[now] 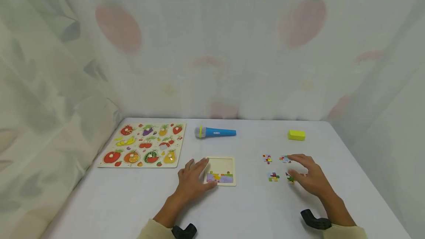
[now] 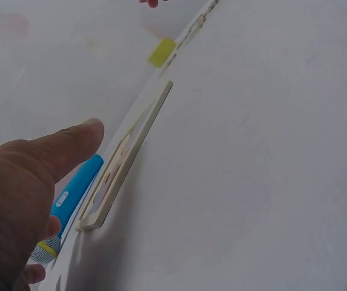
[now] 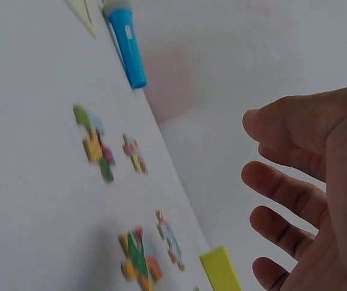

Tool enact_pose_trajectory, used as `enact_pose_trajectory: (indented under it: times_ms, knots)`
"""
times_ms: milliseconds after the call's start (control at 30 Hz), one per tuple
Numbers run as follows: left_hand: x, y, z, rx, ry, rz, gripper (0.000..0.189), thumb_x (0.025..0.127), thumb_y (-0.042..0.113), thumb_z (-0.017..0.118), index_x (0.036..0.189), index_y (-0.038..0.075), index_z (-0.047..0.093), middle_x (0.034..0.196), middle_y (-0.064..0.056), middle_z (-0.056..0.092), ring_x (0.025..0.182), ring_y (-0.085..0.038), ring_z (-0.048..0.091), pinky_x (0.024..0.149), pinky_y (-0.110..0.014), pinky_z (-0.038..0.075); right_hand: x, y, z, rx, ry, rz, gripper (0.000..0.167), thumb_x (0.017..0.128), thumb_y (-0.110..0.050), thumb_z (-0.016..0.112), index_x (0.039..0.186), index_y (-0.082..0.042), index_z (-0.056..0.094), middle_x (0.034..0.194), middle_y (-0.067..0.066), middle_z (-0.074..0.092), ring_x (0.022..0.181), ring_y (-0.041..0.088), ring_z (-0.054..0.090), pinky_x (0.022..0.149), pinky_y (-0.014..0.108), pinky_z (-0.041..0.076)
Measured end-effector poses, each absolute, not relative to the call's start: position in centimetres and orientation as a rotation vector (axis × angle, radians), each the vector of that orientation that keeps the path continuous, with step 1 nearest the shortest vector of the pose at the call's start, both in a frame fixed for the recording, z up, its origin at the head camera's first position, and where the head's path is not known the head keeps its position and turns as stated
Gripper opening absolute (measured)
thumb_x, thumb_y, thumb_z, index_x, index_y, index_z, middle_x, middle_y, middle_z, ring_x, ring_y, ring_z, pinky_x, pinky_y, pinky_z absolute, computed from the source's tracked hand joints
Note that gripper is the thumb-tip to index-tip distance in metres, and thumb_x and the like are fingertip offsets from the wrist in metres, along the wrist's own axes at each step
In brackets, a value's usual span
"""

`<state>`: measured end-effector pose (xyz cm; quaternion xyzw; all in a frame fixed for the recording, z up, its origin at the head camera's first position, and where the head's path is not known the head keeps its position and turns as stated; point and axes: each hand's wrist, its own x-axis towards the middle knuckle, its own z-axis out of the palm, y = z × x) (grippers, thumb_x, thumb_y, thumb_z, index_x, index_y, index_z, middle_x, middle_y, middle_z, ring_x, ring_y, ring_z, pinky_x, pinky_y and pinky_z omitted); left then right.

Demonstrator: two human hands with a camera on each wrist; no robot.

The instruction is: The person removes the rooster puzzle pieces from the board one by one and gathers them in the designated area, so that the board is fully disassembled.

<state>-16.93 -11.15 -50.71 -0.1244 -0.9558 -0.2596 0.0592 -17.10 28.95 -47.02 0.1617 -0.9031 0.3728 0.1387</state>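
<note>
A white table (image 1: 249, 209) bears everything. The fruit board (image 1: 137, 147), seen in the head view only, lies far left. The right hand (image 1: 312, 180) hovers over the table's right side, thumb and index finger wide apart, the other fingers loosely bent, holding nothing. The left hand (image 1: 192, 180) spreads its fingers at the puzzle tray's (image 1: 220, 163) left side, thumb by the near edge; whether it touches, I cannot tell. The tray lies mid-table, with fitted pieces (image 1: 225, 178) along its near part; the left wrist view alone shows its thick side edge. Behind it lies a blue microphone (image 1: 217, 132), its pale handle label too small to read. A yellow block (image 1: 296, 135) sits far right. Four loose puzzle pieces (image 1: 273, 177) lie near the right hand; the right wrist view shows its fingertips clear of them.
</note>
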Motion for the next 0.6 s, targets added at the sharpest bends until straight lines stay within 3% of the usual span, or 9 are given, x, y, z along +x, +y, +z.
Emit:
enact_pose_trajectory:
  times_ms: [300,600]
  knots:
    - [-17.1,-11.5,-51.4,-0.394,-2.940,-0.681,0.076,0.078,0.058,0.070,0.138,0.015,0.055,0.145,-0.001,0.047,0.135,-0.039,0.029,0.096,-0.064,0.021,-18.5,25.2,-46.9,0.625,-2.511,1.180,0.044,0.081,-0.003,0.075,0.124,-0.007,0.064,0.122,0.004,0.061,0.114,0.021,0.048,0.086,0.054,0.041]
    - [-17.2,-11.3,-51.8,-0.379,-2.930,-0.662,0.075,0.076,0.058,0.071,0.135,0.015,0.059,0.144,0.000,0.047,0.135,-0.037,0.030,0.096,-0.063,0.020,-19.3,20.5,-46.4,0.746,-2.483,1.279,0.043,0.083,-0.009,0.075,0.125,-0.010,0.065,0.123,0.001,0.061,0.117,0.022,0.048,0.090,0.054,0.042]
